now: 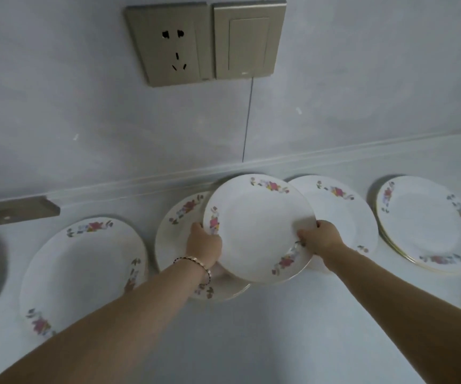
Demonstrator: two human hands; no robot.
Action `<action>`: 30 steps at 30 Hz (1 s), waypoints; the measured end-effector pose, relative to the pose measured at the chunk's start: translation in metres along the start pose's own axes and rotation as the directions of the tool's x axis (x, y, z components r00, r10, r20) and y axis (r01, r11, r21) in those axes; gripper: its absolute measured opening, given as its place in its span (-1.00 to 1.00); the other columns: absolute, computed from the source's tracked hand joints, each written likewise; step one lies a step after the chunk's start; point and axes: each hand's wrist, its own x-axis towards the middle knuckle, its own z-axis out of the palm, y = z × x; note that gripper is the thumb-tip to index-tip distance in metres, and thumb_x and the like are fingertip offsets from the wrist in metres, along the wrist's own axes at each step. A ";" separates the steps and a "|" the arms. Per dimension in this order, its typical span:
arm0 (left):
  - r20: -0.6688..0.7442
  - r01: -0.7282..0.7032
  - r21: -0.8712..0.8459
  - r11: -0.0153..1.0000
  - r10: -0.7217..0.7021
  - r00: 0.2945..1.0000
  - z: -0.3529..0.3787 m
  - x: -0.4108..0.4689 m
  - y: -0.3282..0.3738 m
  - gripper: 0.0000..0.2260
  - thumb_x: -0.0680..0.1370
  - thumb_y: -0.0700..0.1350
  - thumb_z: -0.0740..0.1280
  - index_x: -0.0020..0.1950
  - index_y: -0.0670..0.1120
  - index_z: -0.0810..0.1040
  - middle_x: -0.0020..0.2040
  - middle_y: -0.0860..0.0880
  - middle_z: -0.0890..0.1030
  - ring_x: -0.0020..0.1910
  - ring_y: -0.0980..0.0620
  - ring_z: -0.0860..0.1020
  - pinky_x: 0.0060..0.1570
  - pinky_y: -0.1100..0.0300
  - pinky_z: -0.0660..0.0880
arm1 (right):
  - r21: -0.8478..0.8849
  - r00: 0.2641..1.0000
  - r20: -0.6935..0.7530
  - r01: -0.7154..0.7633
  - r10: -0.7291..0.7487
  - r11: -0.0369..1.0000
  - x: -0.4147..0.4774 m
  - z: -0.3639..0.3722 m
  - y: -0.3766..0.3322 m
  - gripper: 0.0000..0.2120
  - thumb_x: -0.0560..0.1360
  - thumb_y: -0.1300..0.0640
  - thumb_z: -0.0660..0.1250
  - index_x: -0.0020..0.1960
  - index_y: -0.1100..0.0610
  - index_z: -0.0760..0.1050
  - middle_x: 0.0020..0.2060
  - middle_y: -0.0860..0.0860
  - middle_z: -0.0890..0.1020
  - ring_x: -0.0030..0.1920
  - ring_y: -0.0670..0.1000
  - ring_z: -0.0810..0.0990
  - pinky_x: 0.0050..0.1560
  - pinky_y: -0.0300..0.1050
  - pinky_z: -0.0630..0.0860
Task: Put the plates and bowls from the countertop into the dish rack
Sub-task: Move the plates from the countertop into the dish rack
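Presently, one white round glazed ceramic plate with pink-flower rim (257, 225), tilted over a second flowered plate (179, 214) near the desk's (251, 328) back edge. I see left hand (204, 239) and right hand (320, 236) pinching opposite rims. I judge it stiff, slick and breakable, best held by the rims.

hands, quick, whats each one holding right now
Left hand: grips the raised plate at its left rim.
Right hand: grips the same plate at its right rim.

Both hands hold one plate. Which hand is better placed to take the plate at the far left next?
Probably the left hand: it grips the held plate on its left rim, the side toward the far-left plate. The right hand would have to cross over.
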 end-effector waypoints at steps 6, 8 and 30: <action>0.016 -0.001 -0.040 0.999 0.002 1.000 -0.007 -0.036 -0.013 -0.76 0.46 -0.34 0.24 0.11 -0.33 0.55 -0.07 -0.22 0.60 -0.18 -0.08 0.50 -0.42 0.25 0.36 | 0.062 0.996 -0.029 0.091 -0.090 0.994 -0.024 -0.008 0.023 -0.77 0.46 0.27 0.29 0.07 0.36 0.54 -0.13 0.21 0.59 -0.11 0.13 0.52 0.04 0.03 0.51; 0.015 0.003 -0.027 1.000 -0.002 1.000 -0.012 -0.058 -0.019 -0.74 0.43 -0.35 0.28 0.11 -0.30 0.54 -0.08 -0.17 0.57 -0.14 -0.10 0.51 -0.35 0.22 0.42 | 0.076 0.994 -0.017 0.113 -0.112 0.991 -0.043 -0.017 0.035 -0.79 0.47 0.24 0.30 0.03 0.37 0.54 -0.17 0.20 0.58 -0.13 0.12 0.52 -0.03 0.00 0.48; -0.009 0.196 -0.243 0.950 -0.204 0.979 -0.084 -0.428 -0.278 -0.83 0.44 -0.45 0.23 -0.10 -0.25 0.54 -0.20 -0.14 0.57 -0.30 -0.01 0.53 -0.50 0.28 0.54 | -0.090 0.867 0.388 0.372 -0.311 0.924 -0.360 -0.026 0.273 -0.71 0.50 0.24 0.25 0.17 0.35 0.43 -0.05 0.18 0.55 -0.07 0.10 0.51 0.04 0.04 0.53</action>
